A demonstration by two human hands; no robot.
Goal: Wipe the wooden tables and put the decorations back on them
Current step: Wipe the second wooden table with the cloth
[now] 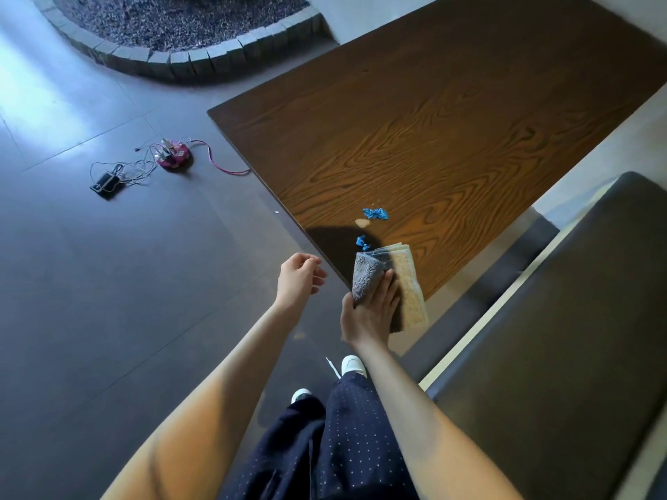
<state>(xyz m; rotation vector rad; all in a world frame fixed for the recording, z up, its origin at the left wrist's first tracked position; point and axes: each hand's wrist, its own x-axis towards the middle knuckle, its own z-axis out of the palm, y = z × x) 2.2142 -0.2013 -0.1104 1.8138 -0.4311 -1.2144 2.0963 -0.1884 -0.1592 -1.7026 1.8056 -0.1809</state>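
From the head view, the right hand grips a folded grey and beige cloth at the near corner of the wooden bench. Blue scraps and a pale crumb lie on the bench just beyond the cloth. The left hand hovers beside the bench's near edge, fingers loosely curled, holding nothing

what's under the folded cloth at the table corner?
The folded cloth lies on the near corner of the wooden table, its near end overhanging the edge, with the right hand gripping it. Blue scraps lie just beyond. Whatever is beneath it is covered.
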